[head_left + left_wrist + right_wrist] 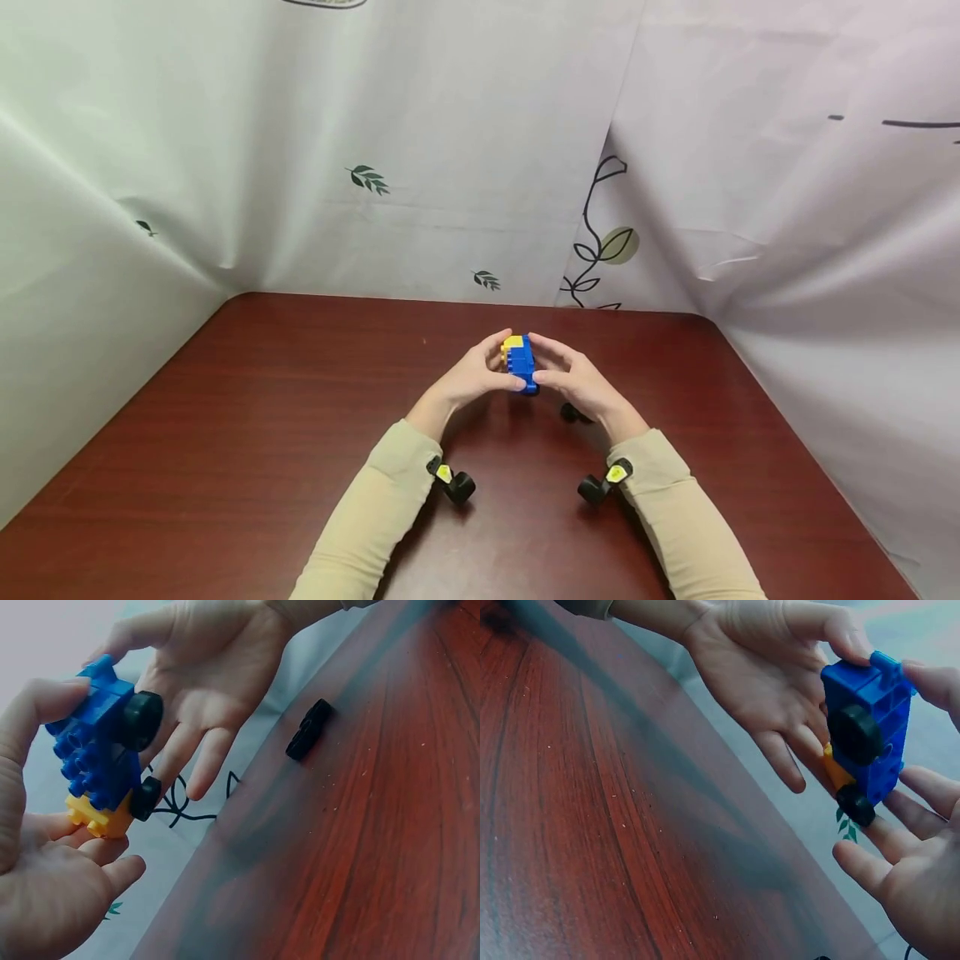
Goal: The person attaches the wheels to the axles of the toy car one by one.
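Observation:
A toy block car (520, 362), blue with a yellow brick at one end, is held up over the table between both hands. My left hand (472, 372) grips it from the left, thumb on the near end and fingers at the yellow brick (101, 815). From the other side my right hand (581, 382) grips it, its thumb on the near end too. Blue studs face left; in the right wrist view the hollow blue underside shows. Two black wheels, a larger one (855, 735) and a smaller one (856, 805), sit on the car's visible side.
On the dark red wooden table (285, 417) lies a black wheel piece (309, 730), close under my right hand in the head view. A pale cloth (450, 125) with leaf drawings hangs behind the table and at both sides.

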Available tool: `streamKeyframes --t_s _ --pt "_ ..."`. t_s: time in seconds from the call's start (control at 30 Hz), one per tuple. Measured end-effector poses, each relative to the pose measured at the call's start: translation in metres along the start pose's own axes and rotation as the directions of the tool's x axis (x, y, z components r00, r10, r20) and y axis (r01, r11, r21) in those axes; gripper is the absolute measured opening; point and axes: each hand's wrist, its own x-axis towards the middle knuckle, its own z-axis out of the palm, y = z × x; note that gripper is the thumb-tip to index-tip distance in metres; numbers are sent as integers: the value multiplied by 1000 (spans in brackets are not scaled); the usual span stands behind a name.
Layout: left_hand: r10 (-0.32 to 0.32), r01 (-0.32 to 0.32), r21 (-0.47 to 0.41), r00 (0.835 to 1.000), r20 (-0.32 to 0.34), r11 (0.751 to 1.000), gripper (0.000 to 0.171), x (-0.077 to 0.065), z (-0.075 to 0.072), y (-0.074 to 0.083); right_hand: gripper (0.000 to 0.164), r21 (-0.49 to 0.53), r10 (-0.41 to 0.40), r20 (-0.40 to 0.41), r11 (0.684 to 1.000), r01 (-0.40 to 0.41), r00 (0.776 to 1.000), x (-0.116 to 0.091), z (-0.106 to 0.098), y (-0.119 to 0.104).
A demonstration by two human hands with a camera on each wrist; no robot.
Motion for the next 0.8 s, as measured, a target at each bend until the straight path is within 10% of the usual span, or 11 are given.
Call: streamKeyframes --t_s 0.57,0.8 --pt "28 -29 87 1000 3 996 91 -4 -8 3 66 -212 -30 13 977 32 999 0 -3 -6" --pt "10 -9 88 1000 -16 996 92 -5 -12 0 61 -411 24 -87 910 -57 996 -13 -17 -10"
